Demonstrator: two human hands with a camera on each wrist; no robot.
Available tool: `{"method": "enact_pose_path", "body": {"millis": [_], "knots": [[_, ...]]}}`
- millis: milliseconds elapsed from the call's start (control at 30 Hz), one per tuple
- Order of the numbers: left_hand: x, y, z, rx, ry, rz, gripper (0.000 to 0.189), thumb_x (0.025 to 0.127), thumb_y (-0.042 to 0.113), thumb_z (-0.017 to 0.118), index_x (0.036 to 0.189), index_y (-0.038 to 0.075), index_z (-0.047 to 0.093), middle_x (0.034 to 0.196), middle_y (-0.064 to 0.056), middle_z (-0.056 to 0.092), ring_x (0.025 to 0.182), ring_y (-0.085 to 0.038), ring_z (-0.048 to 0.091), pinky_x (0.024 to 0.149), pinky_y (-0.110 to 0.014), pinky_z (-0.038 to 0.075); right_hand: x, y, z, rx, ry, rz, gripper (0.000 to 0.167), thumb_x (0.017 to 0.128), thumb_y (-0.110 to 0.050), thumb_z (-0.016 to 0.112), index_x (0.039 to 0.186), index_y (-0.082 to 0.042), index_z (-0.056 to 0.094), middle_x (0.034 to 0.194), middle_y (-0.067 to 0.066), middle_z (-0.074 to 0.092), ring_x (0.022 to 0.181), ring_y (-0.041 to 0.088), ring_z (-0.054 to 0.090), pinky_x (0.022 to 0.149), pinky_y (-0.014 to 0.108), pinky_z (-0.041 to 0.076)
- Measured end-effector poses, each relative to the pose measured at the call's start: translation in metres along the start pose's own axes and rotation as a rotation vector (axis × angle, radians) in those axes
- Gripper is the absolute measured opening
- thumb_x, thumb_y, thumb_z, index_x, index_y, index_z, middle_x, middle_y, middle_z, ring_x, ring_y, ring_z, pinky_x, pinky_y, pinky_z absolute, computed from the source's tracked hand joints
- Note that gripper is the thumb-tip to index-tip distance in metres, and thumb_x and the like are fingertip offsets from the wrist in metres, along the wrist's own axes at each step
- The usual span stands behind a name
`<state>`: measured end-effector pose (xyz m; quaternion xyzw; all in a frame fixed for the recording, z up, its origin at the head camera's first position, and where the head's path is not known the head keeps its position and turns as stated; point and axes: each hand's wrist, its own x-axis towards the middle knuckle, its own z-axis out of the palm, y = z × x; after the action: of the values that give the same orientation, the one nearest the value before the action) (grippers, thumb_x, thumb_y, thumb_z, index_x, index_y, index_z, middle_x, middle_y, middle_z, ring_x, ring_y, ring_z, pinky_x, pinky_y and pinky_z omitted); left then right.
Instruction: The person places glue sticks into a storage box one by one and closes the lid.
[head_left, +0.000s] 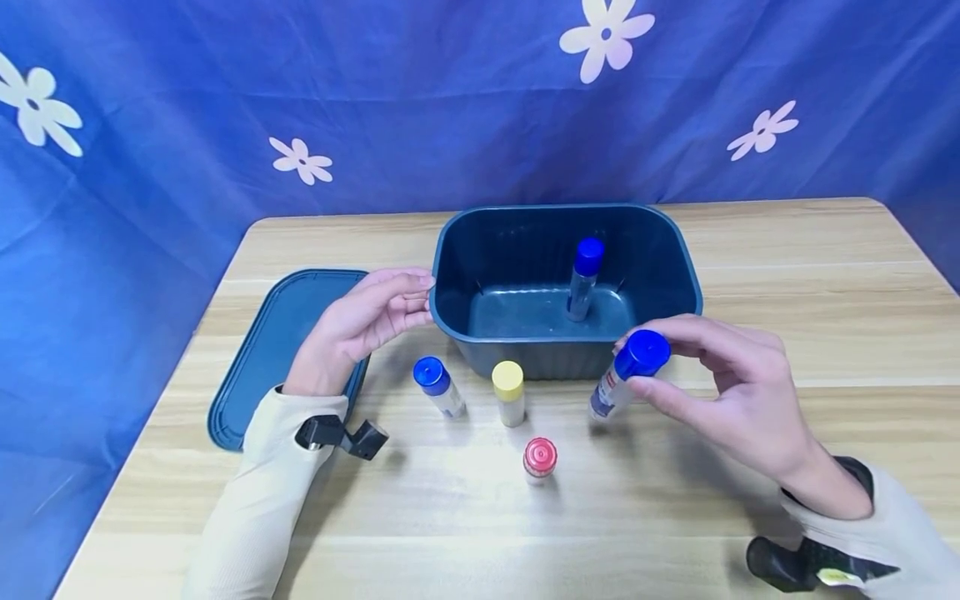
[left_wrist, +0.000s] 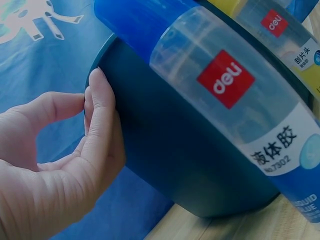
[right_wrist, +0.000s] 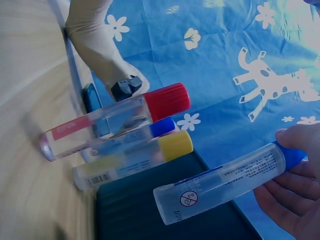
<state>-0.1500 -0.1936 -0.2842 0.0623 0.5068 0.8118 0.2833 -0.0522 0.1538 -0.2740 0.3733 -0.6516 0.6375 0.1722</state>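
Observation:
My right hand (head_left: 738,383) pinches a liquid glue bottle (head_left: 611,392) by its blue cap, beside the front right corner of a dark teal plastic bin (head_left: 555,358). In the right wrist view the held bottle (right_wrist: 225,185) is clear, with its base pointing away from the fingers. With thumb and fingers, my left hand (head_left: 367,312) grips the bin's left rim. Inside the bin stands another blue-capped glue bottle (head_left: 580,292). Before the bin, on the table, stand a blue-capped bottle (head_left: 447,396), a yellow-capped one (head_left: 512,408) and a red-capped one (head_left: 540,462).
A flat teal lid (head_left: 258,358) lies on the wooden table (head_left: 810,333) at the left, partly under the left forearm. Behind the table hangs a blue curtain (head_left: 450,108) with white flowers. Each wrist carries a small black camera mount.

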Motion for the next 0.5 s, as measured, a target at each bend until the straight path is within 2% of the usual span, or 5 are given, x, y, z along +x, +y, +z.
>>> {"method": "enact_pose_path", "body": {"millis": [333,500], "knots": [[-0.001,0.0,0.0,0.006,0.006,-0.002,0.028,0.1,-0.002,0.04,0.099,-0.003,0.068,0.086,-0.012,0.069,0.079,-0.017,0.067,0.077,-0.028,0.057,0.008,-0.003,-0.001,-0.021,0.001,0.023,0.036,0.079,-0.007,0.08,0.103,0.016,0.064,0.097,0.012,0.071,0.088,0.018,0.068,0.084,0.023,0.054],[-0.001,0.0,0.0,0.007,0.001,0.002,0.028,0.1,-0.002,0.04,0.099,-0.003,0.068,0.087,-0.012,0.069,0.08,-0.017,0.067,0.078,-0.028,0.057,0.012,-0.002,0.0,-0.022,-0.005,0.009,0.036,0.079,-0.008,0.08,0.102,0.016,0.064,0.096,0.012,0.071,0.088,0.018,0.068,0.084,0.024,0.055]]}}
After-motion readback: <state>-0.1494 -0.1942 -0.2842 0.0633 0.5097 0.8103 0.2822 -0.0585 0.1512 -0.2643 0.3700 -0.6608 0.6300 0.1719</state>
